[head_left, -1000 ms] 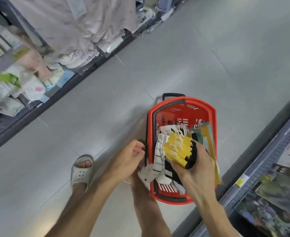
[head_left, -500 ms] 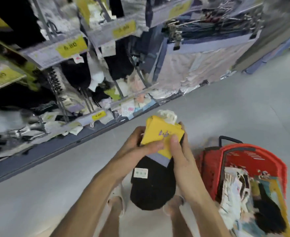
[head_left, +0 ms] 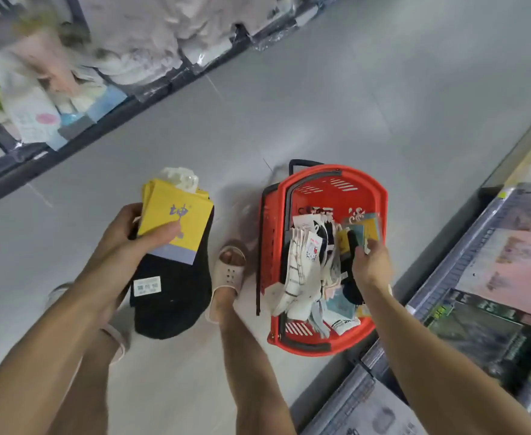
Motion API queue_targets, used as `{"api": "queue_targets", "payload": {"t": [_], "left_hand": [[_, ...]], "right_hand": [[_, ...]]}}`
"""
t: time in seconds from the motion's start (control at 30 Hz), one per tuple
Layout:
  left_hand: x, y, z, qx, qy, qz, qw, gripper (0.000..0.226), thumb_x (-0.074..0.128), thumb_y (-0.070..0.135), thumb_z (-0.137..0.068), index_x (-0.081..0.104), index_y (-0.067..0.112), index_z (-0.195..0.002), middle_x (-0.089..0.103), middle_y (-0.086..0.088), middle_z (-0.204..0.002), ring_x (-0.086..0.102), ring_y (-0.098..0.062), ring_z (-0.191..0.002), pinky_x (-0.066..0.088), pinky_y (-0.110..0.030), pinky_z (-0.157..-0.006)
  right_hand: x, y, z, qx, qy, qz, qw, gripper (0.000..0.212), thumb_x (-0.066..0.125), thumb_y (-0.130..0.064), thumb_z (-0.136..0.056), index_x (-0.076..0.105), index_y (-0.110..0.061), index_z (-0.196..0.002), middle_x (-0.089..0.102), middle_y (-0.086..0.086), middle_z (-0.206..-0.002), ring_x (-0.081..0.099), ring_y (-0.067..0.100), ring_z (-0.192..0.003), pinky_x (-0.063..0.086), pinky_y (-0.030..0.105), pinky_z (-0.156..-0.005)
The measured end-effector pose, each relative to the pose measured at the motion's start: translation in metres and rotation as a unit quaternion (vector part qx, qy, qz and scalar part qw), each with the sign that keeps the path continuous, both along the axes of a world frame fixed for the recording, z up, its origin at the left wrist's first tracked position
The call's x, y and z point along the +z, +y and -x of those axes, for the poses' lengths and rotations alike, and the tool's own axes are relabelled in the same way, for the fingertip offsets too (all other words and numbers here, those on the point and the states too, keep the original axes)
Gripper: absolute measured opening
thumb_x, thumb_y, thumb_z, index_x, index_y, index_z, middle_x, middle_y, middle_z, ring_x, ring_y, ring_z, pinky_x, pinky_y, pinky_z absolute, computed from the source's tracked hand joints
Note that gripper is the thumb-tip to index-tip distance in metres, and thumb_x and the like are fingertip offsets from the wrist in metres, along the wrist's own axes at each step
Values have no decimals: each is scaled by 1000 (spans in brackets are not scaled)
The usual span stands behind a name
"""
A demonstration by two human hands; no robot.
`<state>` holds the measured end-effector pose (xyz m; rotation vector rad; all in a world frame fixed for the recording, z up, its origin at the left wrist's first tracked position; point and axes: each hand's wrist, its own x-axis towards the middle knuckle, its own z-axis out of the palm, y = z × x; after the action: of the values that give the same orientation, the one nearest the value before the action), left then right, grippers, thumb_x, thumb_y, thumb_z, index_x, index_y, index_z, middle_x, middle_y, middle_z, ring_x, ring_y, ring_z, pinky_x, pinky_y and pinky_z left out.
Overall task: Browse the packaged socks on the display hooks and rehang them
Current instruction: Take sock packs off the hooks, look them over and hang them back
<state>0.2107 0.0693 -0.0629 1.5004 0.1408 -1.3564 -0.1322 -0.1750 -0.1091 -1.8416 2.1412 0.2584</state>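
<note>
My left hand [head_left: 126,240] grips a stack of black socks [head_left: 173,293] by their yellow card header, thumb pressed across the card, with a white plastic hanger at the top. A red shopping basket [head_left: 380,196] stands on the floor to the right, filled with several packaged socks [head_left: 308,271] in white, black and pale colours. My right hand [head_left: 372,266] reaches into the basket and pinches a yellow and teal sock pack [head_left: 366,230] among them.
A low shelf of packaged pale clothing [head_left: 38,117] runs along the upper left. Another shelf of flat packaged goods [head_left: 493,277] lines the right edge. Grey floor [head_left: 320,89] lies between them. My sandalled feet [head_left: 229,271] stand beside the basket.
The view dropped from the sock display back to the floor. My right hand let go of the black socks and went into the basket; my left hand alone now holds them.
</note>
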Motion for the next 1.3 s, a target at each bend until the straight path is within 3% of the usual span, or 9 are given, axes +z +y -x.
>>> {"api": "queue_targets", "payload": {"t": [0.3, 0.43, 0.53, 0.67, 0.83, 0.97, 1.1, 1.2, 1.3], "left_hand": [[-29, -40, 35, -3, 39, -20, 999, 48, 84, 32, -67, 63, 24, -109, 77, 2, -94, 76, -16, -77, 56, -22, -55], [-21, -47, 20, 1, 27, -12, 1000, 51, 86, 32, -65, 63, 24, -109, 77, 1, -95, 76, -16, -80, 56, -21, -57], [-11, -47, 2, 13, 13, 0, 1000, 47, 80, 34, -67, 63, 24, -110, 77, 3, -94, 76, -15, -81, 56, -20, -57], [-1, -38, -22, 46, -2, 15, 999, 52, 82, 36, -65, 62, 25, -112, 77, 3, -95, 76, -14, -80, 56, -20, -57], [19, -15, -50, 104, -48, 18, 993, 64, 83, 48, -53, 60, 32, -111, 76, 4, -100, 75, -14, -89, 57, -21, -64], [48, 16, -84, 160, -114, 25, 980, 61, 82, 49, -56, 59, 36, -110, 75, 12, -99, 74, -9, -91, 56, -18, -67], [83, 63, -129, 195, -188, 30, 962, 54, 80, 43, -68, 55, 35, -115, 72, 21, -105, 68, 3, -96, 51, -11, -74], [99, 101, -160, 244, -222, 19, 944, 52, 74, 45, -71, 53, 40, -118, 68, 28, -109, 64, 7, -103, 49, -20, -87], [107, 138, -179, 307, -225, 26, 924, 46, 74, 57, -77, 51, 47, -116, 65, 31, -113, 62, 11, -105, 50, -10, -81]], "right_hand": [[-46, -32, 27, 145, 166, -69, 973, 46, 58, -43, -94, 46, -20, -132, 46, 13, -128, 54, 35, -110, 56, 56, -82], [-43, -35, 30, 107, 169, -86, 976, 36, 63, -27, -93, 55, -10, -124, 43, 13, -128, 58, 36, -101, 57, 55, -83], [-26, -34, 24, 45, 120, -59, 990, 32, 58, -23, -95, 50, -4, -120, 44, 16, -124, 60, 38, -91, 57, 55, -81], [22, -13, -9, 10, -93, 9, 996, 24, 53, -28, -99, 49, -15, -119, 65, 14, -119, 65, 31, -91, 57, 52, -81], [116, 26, -127, 93, -420, -102, 897, 29, 61, -35, -91, 65, -31, -120, 72, -6, -116, 68, 11, -106, 56, 24, -87], [162, 73, -250, 143, -528, -224, 806, 34, 72, -37, -77, 71, -16, -104, 72, 17, -93, 68, 23, -89, 53, 35, -82], [186, 131, -357, 204, -590, -336, 706, 33, 70, -30, -76, 72, -27, -108, 77, 2, -95, 70, 18, -87, 55, 24, -75], [191, 176, -417, 271, -582, -334, 690, 41, 66, -15, -83, 65, -40, -115, 76, 0, -106, 70, 17, -97, 55, 26, -83], [188, 219, -457, 334, -553, -326, 690, 54, 65, -13, -89, 53, -54, -122, 72, -10, -114, 67, 12, -105, 50, 29, -89]]}}
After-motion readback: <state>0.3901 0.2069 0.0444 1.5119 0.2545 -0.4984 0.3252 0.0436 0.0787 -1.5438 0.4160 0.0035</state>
